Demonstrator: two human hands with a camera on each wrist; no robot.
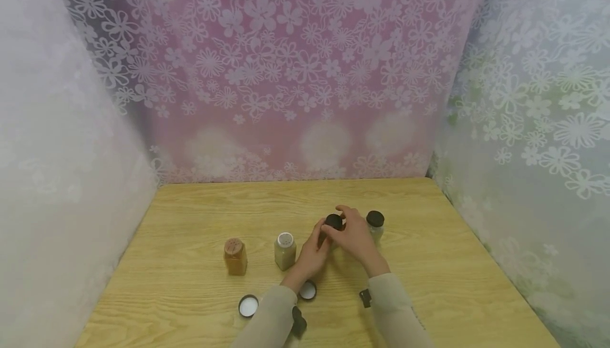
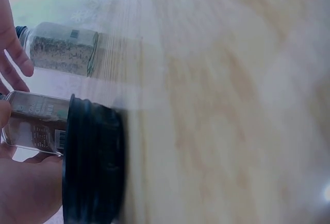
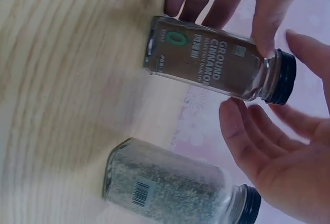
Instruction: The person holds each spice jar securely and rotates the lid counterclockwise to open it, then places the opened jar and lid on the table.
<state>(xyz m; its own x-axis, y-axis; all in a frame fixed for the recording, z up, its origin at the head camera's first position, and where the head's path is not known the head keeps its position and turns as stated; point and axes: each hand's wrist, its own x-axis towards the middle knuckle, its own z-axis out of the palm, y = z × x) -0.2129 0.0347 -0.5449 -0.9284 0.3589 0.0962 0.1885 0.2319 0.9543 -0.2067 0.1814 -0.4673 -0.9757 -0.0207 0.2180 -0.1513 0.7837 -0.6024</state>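
Observation:
A clear glass jar of ground cinnamon with a black ribbed cap stands on the table. My left hand grips its body, fingers on one side and thumb on the other. Around the cap, my right hand has its thumb and fingers spread, with a gap visible between fingers and jar in the right wrist view. Just to the right stands a second glass jar, filled with dried green flakes and topped by a black cap.
To the left are a jar with a white perforated top and an orange-brown spice jar, uncapped. Two loose black caps, a left one and a right one, lie white lining up near my left forearm. Floral curtains surround the wooden table.

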